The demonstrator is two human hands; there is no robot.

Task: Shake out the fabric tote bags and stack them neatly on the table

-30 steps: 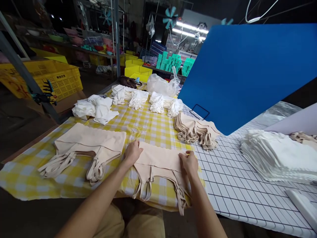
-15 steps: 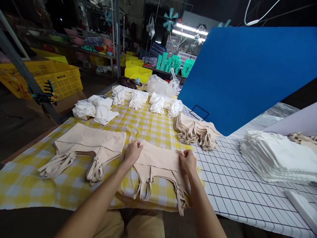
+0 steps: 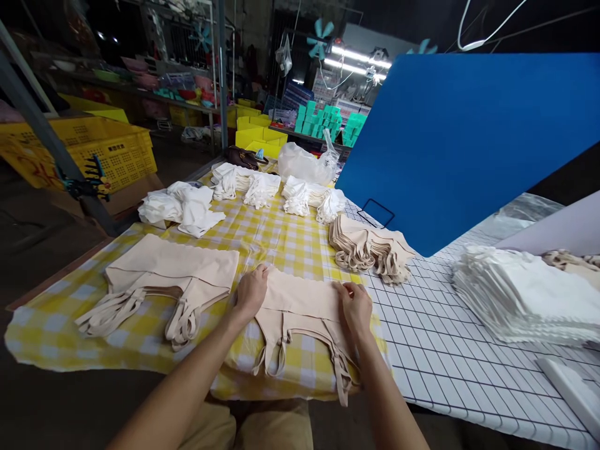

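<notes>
You are working with both hands on one beige strapped garment (image 3: 302, 304), which is lying flat on the yellow checked cloth (image 3: 281, 240) at the near edge of the desk (image 3: 435, 350).

Your left hand (image 3: 252, 291) is resting palm down on the garment's left end. Its fingers (image 3: 260, 273) are lying released and extended over the upper left corner, pressing rather than gripping.

Your right hand (image 3: 355, 306) is sitting on the right end. Its fingers (image 3: 344, 289) are curling onto the upper edge, but I cannot tell whether they are pinching the fabric or only touching it.

The garment's long axis is running left to right, spanning straight from one set of fingers to the other. Its straps are trailing back from the fingers towards you and over the desk edge. Both hands are equally close, each touching its own end.

A stack of matching beige garments (image 3: 173, 272) is lying just left of the left fingers. A fanned beige pile (image 3: 370, 247) is sitting beyond the right fingers.

Against the frame a second ago, the right fingers are sitting slightly further inward along the upper edge and are more curled. The left hand is holding almost the same place.
</notes>
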